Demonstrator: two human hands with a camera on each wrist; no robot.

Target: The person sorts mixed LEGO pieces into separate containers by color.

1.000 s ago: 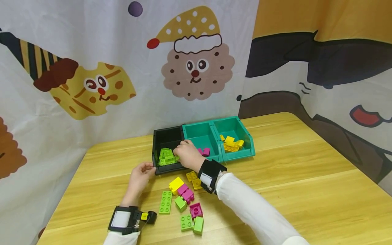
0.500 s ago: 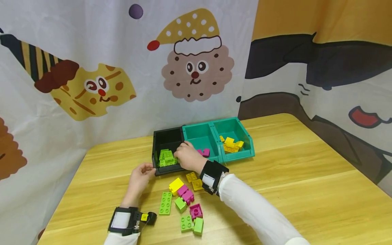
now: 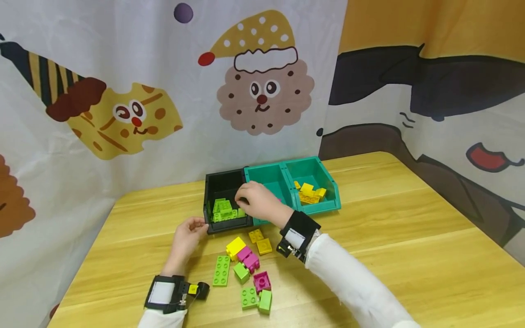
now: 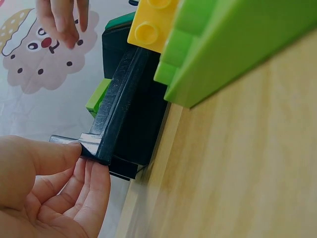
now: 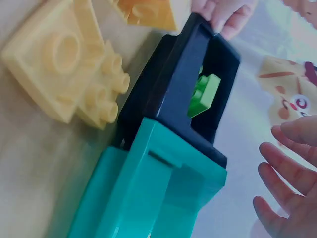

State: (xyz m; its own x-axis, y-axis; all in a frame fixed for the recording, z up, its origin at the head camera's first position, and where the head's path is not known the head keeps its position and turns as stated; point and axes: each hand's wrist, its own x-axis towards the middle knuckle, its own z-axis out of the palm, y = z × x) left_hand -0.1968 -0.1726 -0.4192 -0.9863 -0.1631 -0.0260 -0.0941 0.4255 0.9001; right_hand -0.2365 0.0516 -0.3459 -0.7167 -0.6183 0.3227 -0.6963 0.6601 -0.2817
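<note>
My left hand (image 3: 188, 239) pinches the front left corner of the black bin (image 3: 230, 224), thumb on the rim and fingers beneath in the left wrist view. Inside that bin lies a pile of lime green building blocks (image 3: 223, 207). Over the divide between the black bin and the middle teal bin (image 3: 268, 171) hovers my right hand (image 3: 260, 201). Its fingers (image 5: 280, 171) are spread and loosely bent in the right wrist view, holding nothing. The right hand covers most of the middle bin's contents in the head view.
Yellow blocks (image 3: 310, 195) sit in the right teal bin (image 3: 328, 206). Loose on the wooden table (image 3: 389, 237) in front are a long green block (image 3: 222, 270), pink blocks (image 3: 248, 258), a bright yellow block (image 3: 235, 248) and several others. A printed curtain (image 3: 164, 59) hangs behind.
My right hand has let go of a small green block in the black bin, then lifted and drawn back to the right. The left hand stays at the bin's corner.
</note>
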